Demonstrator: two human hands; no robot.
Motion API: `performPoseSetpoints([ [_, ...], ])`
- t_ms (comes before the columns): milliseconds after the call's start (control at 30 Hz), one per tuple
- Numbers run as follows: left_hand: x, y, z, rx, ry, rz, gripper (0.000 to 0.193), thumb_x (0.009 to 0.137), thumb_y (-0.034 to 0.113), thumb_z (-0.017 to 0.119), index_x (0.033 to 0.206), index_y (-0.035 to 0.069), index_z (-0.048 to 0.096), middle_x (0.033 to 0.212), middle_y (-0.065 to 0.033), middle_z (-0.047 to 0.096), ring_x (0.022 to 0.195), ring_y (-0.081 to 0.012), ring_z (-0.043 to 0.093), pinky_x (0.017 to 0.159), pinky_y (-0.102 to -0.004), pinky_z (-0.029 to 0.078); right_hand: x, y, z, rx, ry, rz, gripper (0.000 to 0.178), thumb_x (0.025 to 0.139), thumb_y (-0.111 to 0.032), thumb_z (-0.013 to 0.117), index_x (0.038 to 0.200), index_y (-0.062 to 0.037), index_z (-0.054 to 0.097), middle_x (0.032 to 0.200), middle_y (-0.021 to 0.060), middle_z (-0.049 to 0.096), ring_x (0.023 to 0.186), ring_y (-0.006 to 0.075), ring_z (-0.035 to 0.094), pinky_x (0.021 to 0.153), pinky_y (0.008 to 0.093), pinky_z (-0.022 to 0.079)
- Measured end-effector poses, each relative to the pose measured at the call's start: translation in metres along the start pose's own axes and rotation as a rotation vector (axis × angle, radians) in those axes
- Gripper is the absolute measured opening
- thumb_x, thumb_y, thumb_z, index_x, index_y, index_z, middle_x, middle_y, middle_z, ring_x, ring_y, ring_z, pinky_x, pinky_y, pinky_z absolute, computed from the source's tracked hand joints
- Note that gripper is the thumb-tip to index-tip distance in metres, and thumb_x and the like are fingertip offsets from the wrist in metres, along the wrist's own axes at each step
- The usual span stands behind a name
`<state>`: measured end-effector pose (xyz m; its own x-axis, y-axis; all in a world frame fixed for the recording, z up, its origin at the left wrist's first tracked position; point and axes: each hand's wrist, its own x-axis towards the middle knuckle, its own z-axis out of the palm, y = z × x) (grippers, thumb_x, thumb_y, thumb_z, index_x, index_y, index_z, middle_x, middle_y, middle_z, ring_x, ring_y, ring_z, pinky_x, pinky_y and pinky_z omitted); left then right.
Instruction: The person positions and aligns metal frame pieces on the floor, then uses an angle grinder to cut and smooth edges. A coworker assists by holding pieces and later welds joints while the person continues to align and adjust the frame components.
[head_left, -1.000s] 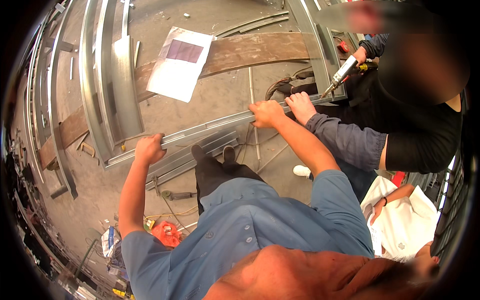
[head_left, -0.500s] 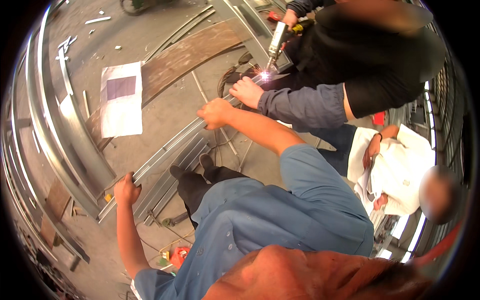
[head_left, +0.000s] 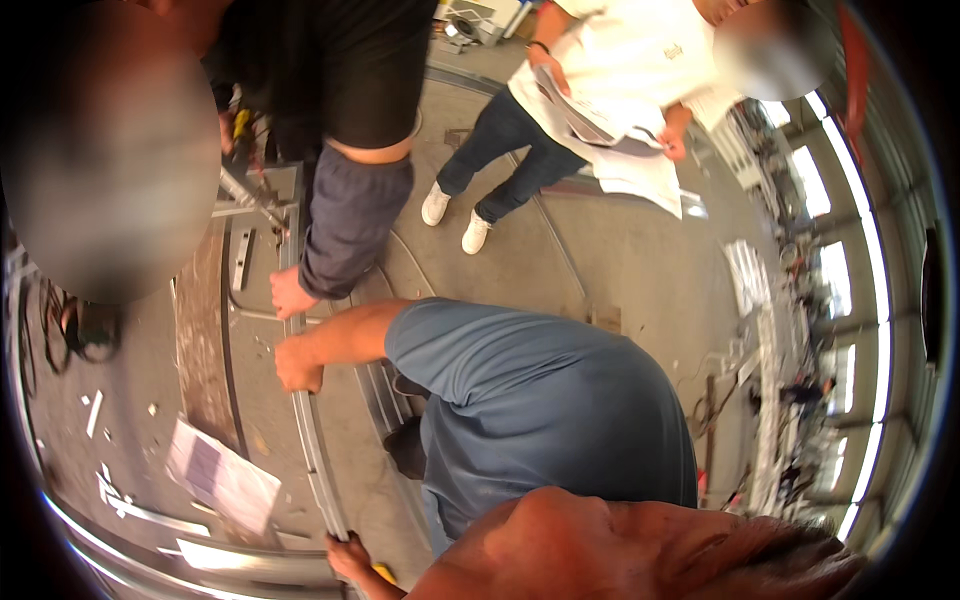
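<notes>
A long, slim metal profile [head_left: 315, 462] runs from the bottom of the view up toward a co-worker. My right hand [head_left: 298, 363] is closed around its upper part, just below the co-worker's hand [head_left: 291, 293], which rests on the same profile. Near its lower end, my left hand [head_left: 347, 553] grips it, fingers partly out of sight. A torch-like tool [head_left: 250, 195], held by the co-worker, points at the joint where the profile's far end meets a metal frame [head_left: 290, 185]. No spark shows there.
A printed sheet [head_left: 222, 475] lies across a wooden plank [head_left: 207, 350] on the left. Metal offcuts [head_left: 95, 413] litter the floor, with long shiny profiles [head_left: 250, 560] at the lower left. Another person in a white shirt [head_left: 640, 60] stands ahead holding papers. Cables cross the floor.
My view has swung to the right, bringing the hall's right side into sight. The bright welding spark at the torch tip is gone. Both my hands still hold the profile.
</notes>
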<state>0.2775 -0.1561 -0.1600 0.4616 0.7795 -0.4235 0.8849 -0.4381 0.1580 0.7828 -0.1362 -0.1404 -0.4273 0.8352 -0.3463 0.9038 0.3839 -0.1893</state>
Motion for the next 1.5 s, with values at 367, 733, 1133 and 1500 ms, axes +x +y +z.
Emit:
performPoseSetpoints([
  [367, 0.019, -0.058, 0.018, 0.132, -0.397, 0.001, 0.102, 0.09, 0.061, 0.073, 0.165, 0.007, 0.03, 0.111, -0.0342, 0.073, 0.099, -0.0468, 0.074, 0.086, -0.0561, 0.058, -0.006, -0.013, -0.022, -0.022, 0.011, -0.009, 0.029, 0.075, -0.037, 0.075, 0.093, -0.0149, 0.081, 0.093, 0.01, 0.08, 0.089, 0.0344, 0.077, 0.075, 0.0516, 0.061],
  [733, 0.006, -0.013, 0.015, 0.024, 0.116, 0.051, 0.033, 0.081, 0.027, 0.074, 0.105, 0.005, 0.07, 0.088, -0.0265, 0.073, 0.083, -0.0503, 0.069, 0.072, -0.0607, 0.051, -0.02, -0.014, -0.021, -0.002, 0.009, 0.02, 0.034, 0.075, -0.042, 0.078, 0.098, -0.0178, 0.082, 0.098, 0.0081, 0.08, 0.093, 0.0356, 0.076, 0.078, 0.0534, 0.061],
  [1133, 0.011, 0.0, -0.026, -0.075, -0.107, 0.003, 0.039, 0.08, 0.031, 0.074, 0.111, 0.007, 0.07, 0.095, -0.0225, 0.075, 0.091, -0.0454, 0.071, 0.08, -0.0559, 0.057, 0.019, -0.006, -0.015, 0.06, -0.124, 0.022, 0.029, 0.074, -0.036, 0.077, 0.095, -0.0162, 0.076, 0.092, 0.0125, 0.077, 0.089, 0.0358, 0.075, 0.074, 0.0506, 0.06],
  [1500, -0.024, 0.008, -0.022, -0.171, -0.075, -0.133, 0.028, 0.075, 0.027, 0.074, 0.098, 0.011, 0.07, 0.086, -0.0188, 0.075, 0.084, -0.0418, 0.073, 0.076, -0.0552, 0.059, 0.005, -0.031, -0.018, -0.067, -0.224, 0.084, 0.051, 0.083, -0.044, 0.076, 0.125, -0.0167, 0.069, 0.121, 0.0121, 0.074, 0.109, 0.0326, 0.072, 0.089, 0.0478, 0.058],
])
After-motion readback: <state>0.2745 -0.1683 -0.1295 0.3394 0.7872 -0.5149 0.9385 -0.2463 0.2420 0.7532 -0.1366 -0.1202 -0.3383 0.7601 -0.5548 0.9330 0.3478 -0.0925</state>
